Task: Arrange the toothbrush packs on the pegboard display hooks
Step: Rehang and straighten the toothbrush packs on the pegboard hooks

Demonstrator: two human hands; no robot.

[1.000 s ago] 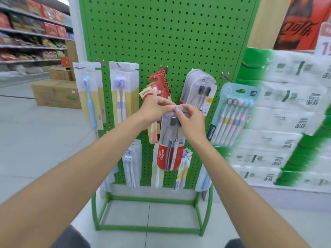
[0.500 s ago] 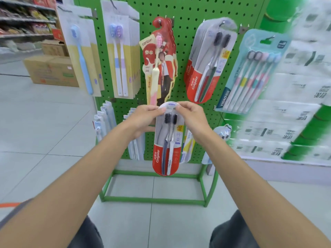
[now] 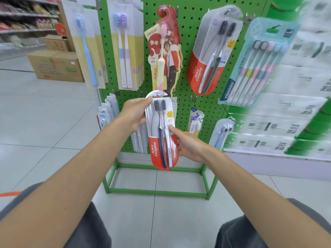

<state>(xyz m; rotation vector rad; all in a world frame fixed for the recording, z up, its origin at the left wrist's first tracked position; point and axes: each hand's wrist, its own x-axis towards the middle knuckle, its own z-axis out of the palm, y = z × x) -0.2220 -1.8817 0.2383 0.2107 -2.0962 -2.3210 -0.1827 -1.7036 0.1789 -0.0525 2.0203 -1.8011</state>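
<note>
Both curled on Colgate pack (image 3: 155,149) | left grip (image 3: 134,115): top edge | right grip (image 3: 189,145): dropped to side

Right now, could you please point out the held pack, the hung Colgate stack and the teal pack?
held pack (image 3: 155,149), head view, its red lower panel.
hung Colgate stack (image 3: 198,76), head view, front pack's red foot.
teal pack (image 3: 254,72), head view, the brush handles.

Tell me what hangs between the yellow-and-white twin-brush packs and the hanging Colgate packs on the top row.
In the head view, a stack of red Canban packs with a pink-headed brush hangs there, with bare green pegboard either side.
</note>
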